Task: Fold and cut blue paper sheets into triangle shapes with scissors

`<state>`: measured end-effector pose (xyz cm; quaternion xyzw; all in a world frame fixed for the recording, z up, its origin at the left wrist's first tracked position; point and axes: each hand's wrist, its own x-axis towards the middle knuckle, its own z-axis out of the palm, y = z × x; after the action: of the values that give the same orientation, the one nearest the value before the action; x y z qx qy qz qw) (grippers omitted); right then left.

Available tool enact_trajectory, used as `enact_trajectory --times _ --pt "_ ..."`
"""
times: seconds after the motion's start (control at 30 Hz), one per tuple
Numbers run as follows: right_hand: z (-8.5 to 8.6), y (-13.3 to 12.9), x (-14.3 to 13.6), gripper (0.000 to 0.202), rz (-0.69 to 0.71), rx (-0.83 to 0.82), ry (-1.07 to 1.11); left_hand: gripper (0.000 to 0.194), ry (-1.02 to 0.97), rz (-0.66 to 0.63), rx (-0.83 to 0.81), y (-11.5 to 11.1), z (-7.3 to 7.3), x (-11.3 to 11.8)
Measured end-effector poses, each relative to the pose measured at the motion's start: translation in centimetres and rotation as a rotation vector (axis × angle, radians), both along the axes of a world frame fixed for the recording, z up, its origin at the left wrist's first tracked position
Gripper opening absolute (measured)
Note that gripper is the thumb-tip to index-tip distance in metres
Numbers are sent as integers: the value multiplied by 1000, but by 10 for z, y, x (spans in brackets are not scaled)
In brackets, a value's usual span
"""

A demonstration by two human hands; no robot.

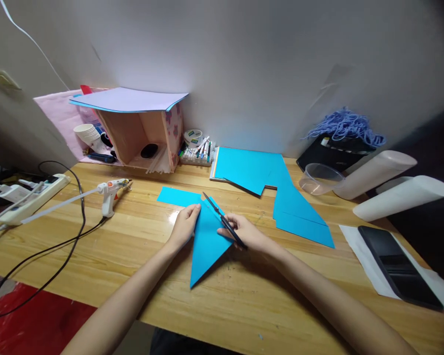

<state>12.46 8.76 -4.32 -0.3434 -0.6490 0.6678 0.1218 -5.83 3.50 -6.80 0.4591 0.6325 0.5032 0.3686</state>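
A blue paper piece (209,246) with a pointed lower end is held over the middle of the table. My left hand (185,224) pinches its upper left edge. Black scissors (227,227) are in my right hand (244,230), their blades pointing up and left across the paper's upper part. The fingers of my right hand are wrapped round the handles, partly hidden. Just behind my left hand lies a blue paper strip (175,196). Larger cut blue sheets (251,167) lie at the back, with another cut part (299,212) to the right.
A glue gun (112,195) and power strip (37,199) with cables are at the left. Behind stand an open box (133,133) and markers (202,152). At the right are a plastic bowl (320,178), white rolls (403,197), blue yarn (346,127) and a phone (399,266).
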Motion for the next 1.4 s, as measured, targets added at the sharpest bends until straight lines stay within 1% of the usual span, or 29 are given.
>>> enact_trajectory --times 0.07,0.1,0.13,0.2,0.27,0.3,0.37,0.47,0.53,0.6,0.7,0.73,0.77,0.83,0.9,1.0,1.07,1.1,1.17,1.2,1.23,1.3,1.37,1.4 --pt "0 19 5 37 -139 30 21 40 -73 -2 -28 0 -2 -2" --pt "0 30 8 37 -230 41 29 40 -61 -4 -29 0 -3 -2" --pt "0 42 13 37 -343 53 46 38 4 -3 -14 0 -3 -3" --pt "0 66 23 36 -526 49 105 30 267 -11 49 -1 -3 -4" --pt "0 86 35 33 -658 38 180 24 542 -34 114 -1 -3 -5" --pt "-1 94 41 32 -695 25 210 23 640 -52 134 -1 -4 -5" --pt "-3 106 51 31 -724 -3 250 23 759 -82 145 0 -6 -5" --pt "-4 116 64 27 -688 -37 226 28 849 -84 128 2 -11 -7" --pt "-2 120 71 25 -676 -40 155 35 867 -68 110 3 -14 -9" --pt "2 123 78 24 -712 -7 84 39 860 -56 90 3 -15 -11" --pt "7 126 86 22 -808 128 6 42 822 -46 62 4 -15 -15" --pt "8 126 87 21 -818 175 -12 43 806 -45 56 4 -15 -15" --pt "9 126 87 20 -807 215 -25 42 791 -49 50 5 -15 -16" --pt "9 122 85 19 -708 274 -46 38 764 -69 45 6 -14 -17" --pt "10 114 78 19 -555 311 -70 31 743 -85 34 6 -14 -16" --pt "10 98 63 25 -317 326 -118 18 732 -68 12 7 -13 -12" --pt "8 87 54 28 -194 328 -133 14 722 -61 21 8 -13 -12" --pt "6 83 51 28 -154 332 -143 13 704 -61 29 9 -13 -14" --pt "0 78 47 29 -128 342 -175 16 614 -21 33 10 -12 -25" --pt "-4 77 45 30 -134 353 -195 19 547 28 25 10 -12 -35" --pt "-7 76 45 31 -143 365 -216 23 469 104 13 10 -11 -46" --pt "-12 77 44 32 -150 385 -249 29 338 297 -24 8 -8 -73" --pt "-15 77 43 32 -138 382 -266 33 298 466 -75 6 -6 -98" --pt "-16 77 42 32 -132 376 -270 33 305 518 -112 5 -6 -108"
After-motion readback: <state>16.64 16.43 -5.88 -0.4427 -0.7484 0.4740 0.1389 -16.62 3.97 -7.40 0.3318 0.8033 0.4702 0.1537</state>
